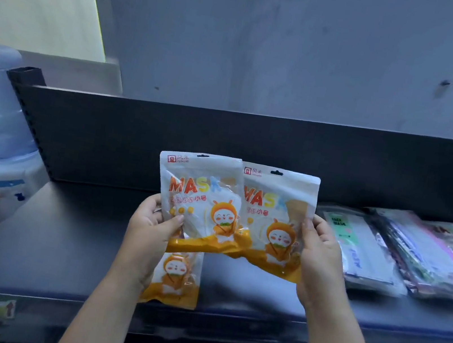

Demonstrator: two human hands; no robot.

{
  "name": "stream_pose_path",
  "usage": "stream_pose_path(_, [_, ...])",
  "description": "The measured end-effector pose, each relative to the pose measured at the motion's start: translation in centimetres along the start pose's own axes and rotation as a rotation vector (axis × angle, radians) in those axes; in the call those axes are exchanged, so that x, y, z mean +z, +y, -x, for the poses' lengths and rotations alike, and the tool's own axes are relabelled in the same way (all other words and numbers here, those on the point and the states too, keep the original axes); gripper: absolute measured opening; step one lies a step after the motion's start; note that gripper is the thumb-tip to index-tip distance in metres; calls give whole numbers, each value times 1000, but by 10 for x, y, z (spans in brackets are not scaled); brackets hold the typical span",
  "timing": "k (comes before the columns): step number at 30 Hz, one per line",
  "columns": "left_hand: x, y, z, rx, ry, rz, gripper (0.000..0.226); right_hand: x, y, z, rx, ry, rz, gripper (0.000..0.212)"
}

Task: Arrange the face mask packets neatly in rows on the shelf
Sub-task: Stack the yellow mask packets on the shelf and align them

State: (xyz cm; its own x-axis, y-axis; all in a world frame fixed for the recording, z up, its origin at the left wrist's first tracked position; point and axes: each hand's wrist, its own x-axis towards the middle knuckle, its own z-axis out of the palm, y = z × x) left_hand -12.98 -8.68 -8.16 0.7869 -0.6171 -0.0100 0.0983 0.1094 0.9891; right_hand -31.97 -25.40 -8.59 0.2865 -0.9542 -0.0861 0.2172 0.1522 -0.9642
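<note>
Left grip [152, 219]: thumb pinches front packet [200, 197]; a third packet [177, 279] hangs under the palm.
Right grip [319, 251]: holds rear packet [276, 221], overlapped.
Place: above shelf [61, 234]; pile [402, 252] lies right.
Risk: slick film, loose third packet may slide, land crooked.

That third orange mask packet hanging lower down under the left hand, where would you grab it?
By its orange bottom edge, coming from below. The lower packet hangs free there, while its top is tucked behind the left hand and the front packet. A thumb-and-finger pinch across the flat pouch should hold.
</note>
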Motion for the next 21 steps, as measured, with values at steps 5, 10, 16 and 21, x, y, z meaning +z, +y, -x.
stream_pose_path(5, [100, -14, 24, 23, 1, 10, 31, -76, -32, -26, 20, -9, 33, 26])
stream_pose_path(10, [205, -28, 51, 69, 20, 47, 39, -158, -67, -48, -18, -18, 62, 24])
stream_pose_path(16, [283, -39, 78, 60, 38, 12, 42, -229, -86, -74, -63, 60, 58, 29])
stream_pose_path(21, [325, -40, 80, 34, -3, -12, 42, -264, -98, -99, -77, 97, 70, 25])
